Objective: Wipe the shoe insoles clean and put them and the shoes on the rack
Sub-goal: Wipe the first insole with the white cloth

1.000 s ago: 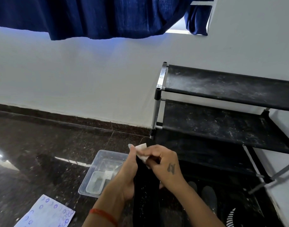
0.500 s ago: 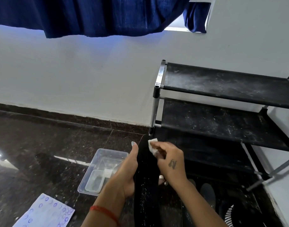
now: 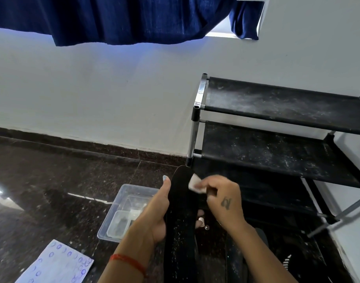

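Note:
A long black insole (image 3: pixel 182 211), speckled with white dust, stands upright in front of me. My left hand (image 3: pixel 154 213) grips its left edge, thumb along the front and fingertips showing behind. My right hand (image 3: pixel 224 199) pinches a small white wipe (image 3: pixel 195 181) and presses it on the insole's upper right edge. The black shoe rack (image 3: pixel 277 148) with dusty fabric shelves stands just behind and to the right. Dark shoes (image 3: pixel 260 240) lie low on the floor under my right arm, mostly hidden.
A clear plastic tub (image 3: pixel 122 213) with a smaller tray inside sits on the dark stone floor left of my hands. A white sheet with blue rings (image 3: pixel 56 262) lies at the lower left. A blue curtain (image 3: pixel 113 17) hangs above a white wall.
My right hand has slid the wipe from the insole's top toward its right edge. The insole tip is now uncovered. My left hand keeps the same hold.

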A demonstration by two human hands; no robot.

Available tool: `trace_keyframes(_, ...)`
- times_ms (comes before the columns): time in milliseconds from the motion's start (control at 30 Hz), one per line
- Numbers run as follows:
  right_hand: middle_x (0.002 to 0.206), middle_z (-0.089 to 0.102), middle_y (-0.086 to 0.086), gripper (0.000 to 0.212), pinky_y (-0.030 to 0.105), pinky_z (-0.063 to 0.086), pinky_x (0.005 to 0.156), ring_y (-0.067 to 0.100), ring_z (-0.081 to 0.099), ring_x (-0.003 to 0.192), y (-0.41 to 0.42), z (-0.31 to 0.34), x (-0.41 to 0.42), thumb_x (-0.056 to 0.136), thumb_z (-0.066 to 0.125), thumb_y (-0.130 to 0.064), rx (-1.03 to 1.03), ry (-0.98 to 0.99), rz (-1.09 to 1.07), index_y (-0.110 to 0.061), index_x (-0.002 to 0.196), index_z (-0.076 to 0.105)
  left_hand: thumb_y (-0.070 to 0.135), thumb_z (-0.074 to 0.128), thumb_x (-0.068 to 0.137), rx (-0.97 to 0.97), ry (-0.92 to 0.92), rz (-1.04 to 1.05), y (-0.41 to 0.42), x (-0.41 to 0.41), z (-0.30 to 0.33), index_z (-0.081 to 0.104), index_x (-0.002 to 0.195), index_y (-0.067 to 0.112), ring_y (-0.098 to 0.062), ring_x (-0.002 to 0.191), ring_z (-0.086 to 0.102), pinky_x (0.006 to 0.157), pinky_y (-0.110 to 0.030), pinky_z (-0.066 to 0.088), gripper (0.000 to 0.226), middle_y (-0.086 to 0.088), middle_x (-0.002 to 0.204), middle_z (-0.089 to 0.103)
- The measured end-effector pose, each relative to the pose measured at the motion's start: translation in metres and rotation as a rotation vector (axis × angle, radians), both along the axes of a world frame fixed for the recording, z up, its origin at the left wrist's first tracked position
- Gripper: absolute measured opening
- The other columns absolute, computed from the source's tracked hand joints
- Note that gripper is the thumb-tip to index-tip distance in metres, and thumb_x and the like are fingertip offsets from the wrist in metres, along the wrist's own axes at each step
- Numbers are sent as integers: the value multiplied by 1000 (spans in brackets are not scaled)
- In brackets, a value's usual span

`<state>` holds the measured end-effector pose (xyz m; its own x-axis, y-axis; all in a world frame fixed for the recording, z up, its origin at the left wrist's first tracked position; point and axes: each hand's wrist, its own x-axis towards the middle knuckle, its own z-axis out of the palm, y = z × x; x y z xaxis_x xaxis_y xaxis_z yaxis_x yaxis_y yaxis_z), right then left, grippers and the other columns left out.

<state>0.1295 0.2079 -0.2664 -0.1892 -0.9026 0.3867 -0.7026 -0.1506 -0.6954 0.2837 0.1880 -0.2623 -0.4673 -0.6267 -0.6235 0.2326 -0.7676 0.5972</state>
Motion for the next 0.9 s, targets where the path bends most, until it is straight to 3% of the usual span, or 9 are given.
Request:
trace_keyframes(67, 83, 64, -19, 33, 3, 43, 75, -9, 58, 79, -3, 3, 9, 74, 60, 10, -73, -106, -95, -19, 83, 74, 74, 29, 84, 6, 18, -14, 1, -1, 0, 59, 124, 8, -41, 109, 61, 95, -55, 46, 83, -26, 116, 63)
trace_keyframes(233, 102, 67, -6, 38, 4, 43, 84, -1, 58, 92, -5, -1, 28, 76, 66, 2, 39, -161, 40, -23, 105, 70, 71, 36, 83, 4, 11, 10, 7, -5, 3, 63, 118, 9, -38, 100, 65, 85, -53, 51, 77, -23, 111, 67)
trace_keyframes(333, 98, 66, -12, 36, 10, 47, 82, -1, 61, 93, -1, 7, 30, 76, 65, 4, 33, -261, 195, -25, 98, 72, 71, 37, 83, 10, 34, 38, 5, -3, 3, 61, 121, 8, -39, 100, 65, 81, -52, 53, 77, -24, 112, 66)
trace_keyframes(433, 92, 68, -10, 26, 18, 53, 73, -1, 63, 87, 4, 12, 24, 79, 64, 2, 114, -274, 307, -20, 86, 76, 68, 33, 87, 3, 53, 60, 4, -1, 7, 61, 117, 3, -37, 84, 69, 73, -47, 56, 76, -25, 100, 69)
trace_keyframes(533, 85, 68, -6, 25, 27, 57, 64, 4, 65, 77, 7, 11, 16, 75, 63, 4, 180, -201, 371, -17, 74, 76, 68, 36, 86, 9, 41, 58, 3, 0, 9, 61, 118, 0, -37, 90, 65, 90, -49, 49, 79, -25, 105, 66)
trace_keyframes(600, 82, 68, -7, 24, 22, 56, 66, 5, 65, 76, 5, 6, 9, 71, 66, 5, 198, -85, 334, -17, 71, 75, 67, 38, 86, 3, 14, 59, 3, 0, 10, 62, 118, 1, -40, 100, 62, 97, -53, 44, 77, -27, 113, 64)
trace_keyframes(700, 84, 69, -7, 28, 14, 51, 69, 2, 63, 78, -1, 0, 0, 73, 61, 6, 73, 33, 93, -18, 75, 75, 68, 30, 88, -19, 9, 32, 4, 0, 10, 61, 118, 3, -40, 106, 61, 92, -51, 48, 79, -28, 112, 65)
trace_keyframes(800, 89, 67, -12, 31, 3, 43, 73, -5, 59, 83, -4, 3, 4, 78, 62, 5, -59, -169, -110, -21, 90, 73, 68, 29, 88, -31, 13, -1, 5, -1, 12, 60, 119, 3, -40, 105, 62, 88, -50, 50, 79, -28, 112, 65)
trace_keyframes(900, 96, 65, -9, 37, 2, 43, 74, -4, 59, 85, -7, 2, 16, 78, 65, 1, 96, -339, -57, -26, 104, 69, 70, 31, 87, -25, 10, -48, 8, -6, 12, 63, 117, 4, -38, 97, 65, 86, -50, 51, 79, -26, 111, 66)
